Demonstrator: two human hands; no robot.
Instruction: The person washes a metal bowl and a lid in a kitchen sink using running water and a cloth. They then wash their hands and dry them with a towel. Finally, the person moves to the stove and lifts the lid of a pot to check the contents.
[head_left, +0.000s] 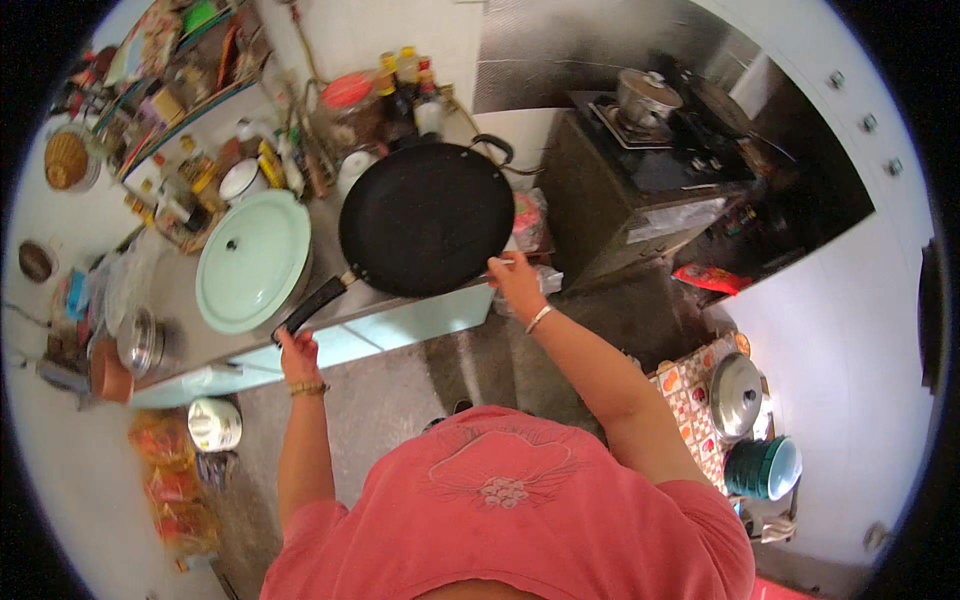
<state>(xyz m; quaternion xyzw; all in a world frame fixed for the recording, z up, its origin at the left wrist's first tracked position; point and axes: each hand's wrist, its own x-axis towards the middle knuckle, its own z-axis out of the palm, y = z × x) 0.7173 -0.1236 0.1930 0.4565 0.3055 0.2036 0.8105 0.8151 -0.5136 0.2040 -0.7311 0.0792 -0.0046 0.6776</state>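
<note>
A large black frying pan (427, 217) is over the edge of the counter, its dark inside facing me. My left hand (298, 354) grips the end of its long black handle. At the pan's near right rim is my right hand (517, 281), its fingers closed on the rim or on something small and pale; which of these I cannot tell. A short loop handle sticks out on the pan's far side. Left of the pan, a pale green enamel lid (253, 261) with a dark knob covers a wide basin.
Bottles and a red-lidded jar (349, 112) line the counter's back. A gas stove (667, 150) with a lidded pot (649, 97) stands at the right. Lower right, a patterned table (694, 405) bears a metal lid (736, 397) and stacked green bowls (761, 469).
</note>
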